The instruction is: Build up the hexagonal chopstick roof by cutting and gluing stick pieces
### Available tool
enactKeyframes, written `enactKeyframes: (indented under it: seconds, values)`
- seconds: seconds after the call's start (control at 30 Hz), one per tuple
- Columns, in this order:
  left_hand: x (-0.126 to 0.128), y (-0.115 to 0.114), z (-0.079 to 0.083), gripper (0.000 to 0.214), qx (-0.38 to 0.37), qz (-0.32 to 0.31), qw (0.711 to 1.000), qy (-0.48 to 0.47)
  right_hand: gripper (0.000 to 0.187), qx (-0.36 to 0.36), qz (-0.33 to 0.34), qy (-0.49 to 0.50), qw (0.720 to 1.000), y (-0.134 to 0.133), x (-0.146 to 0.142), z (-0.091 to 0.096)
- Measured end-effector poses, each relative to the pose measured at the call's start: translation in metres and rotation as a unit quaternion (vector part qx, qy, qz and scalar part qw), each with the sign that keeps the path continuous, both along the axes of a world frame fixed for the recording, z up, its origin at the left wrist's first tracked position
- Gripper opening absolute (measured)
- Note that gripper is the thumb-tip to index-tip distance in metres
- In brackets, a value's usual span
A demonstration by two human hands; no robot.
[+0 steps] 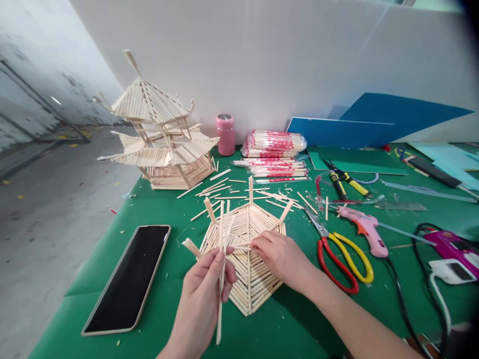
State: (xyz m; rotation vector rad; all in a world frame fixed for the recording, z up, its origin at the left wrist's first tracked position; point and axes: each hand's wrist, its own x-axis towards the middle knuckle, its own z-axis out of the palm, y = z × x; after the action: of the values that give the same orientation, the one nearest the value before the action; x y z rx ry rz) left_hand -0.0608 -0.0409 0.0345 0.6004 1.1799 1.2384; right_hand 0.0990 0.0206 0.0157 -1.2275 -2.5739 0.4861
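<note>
Hexagonal stick panel (250,271) lay on the green table (179,319), beneath the two hands. To the panel's left was a phone (127,279) with a dark screen. Beyond the panel's far left side stood a tiered stick tower (160,154), roofed and, by the look of it, finished.

Over the panel's left part, the left hand (209,274) was closed around a few long sticks (222,264), gripped between thumb and fingers. Just behind the panel lay loose cut sticks (220,174), with a pink bottle (226,137) farther back.

On the panel itself much seemed done: spokes ran out to the corners, the visible segments were filled with close-set rows, and four posts (210,210) rose along its back and left. What looked undone was the front corner, which bore no post, and nothing spanned the posts' tops. Over the panel's middle, the right hand (279,254) pinched a short stick (242,248) in narrowed fingertips; whether that stick touched the panel could not be told. Well behind the panel were wrapped stick bundles (275,143). To the panel's right lay scissors (325,233) with red and yellow handles, then a pink glue gun (368,230).
</note>
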Motion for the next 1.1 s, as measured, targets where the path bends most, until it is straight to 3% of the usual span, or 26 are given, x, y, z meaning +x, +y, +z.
enactKeyframes:
  seconds: [0.17,0.27,0.4,0.5,0.67,0.77,0.83,0.9,1.0,1.1]
  values:
    - [0.003,0.003,-0.003,0.017,0.002,-0.09,0.993,0.073,0.019,-0.082,-0.079,0.12,0.986,-0.009,0.017,0.009]
    - [0.009,0.009,-0.006,0.019,-0.002,-0.136,0.985,0.111,0.016,-0.171,-0.149,0.246,0.942,-0.015,0.026,0.006]
    - [0.014,0.017,-0.01,0.019,0.01,-0.173,0.962,0.213,0.018,-0.254,-0.208,0.328,0.886,-0.026,0.034,-0.005]
    - [0.015,0.021,-0.012,0.022,0.053,-0.181,0.927,0.325,0.019,-0.274,-0.242,0.347,0.864,-0.034,0.039,-0.008]
    - [0.016,0.025,-0.017,0.021,0.148,-0.192,0.832,0.499,0.019,-0.302,-0.236,0.371,0.846,-0.044,0.045,-0.004]
    - [0.017,0.025,-0.013,0.019,0.222,-0.14,0.805,0.532,0.017,-0.31,-0.236,0.406,0.827,-0.045,0.044,-0.001]
    - [0.02,0.024,-0.005,0.017,0.244,-0.11,0.813,0.517,0.017,-0.318,-0.232,0.437,0.809,-0.045,0.042,0.003]
    - [0.024,0.021,0.006,0.017,0.221,-0.127,0.847,0.466,0.017,-0.33,-0.216,0.468,0.791,-0.045,0.037,0.008]
    - [0.034,0.015,0.018,0.02,0.082,-0.211,0.929,0.293,0.016,-0.349,-0.188,0.505,0.767,-0.046,0.029,0.015]
    - [0.043,0.012,0.018,0.022,0.003,-0.22,0.964,0.151,0.013,-0.331,-0.187,0.536,0.754,-0.045,0.022,0.017]
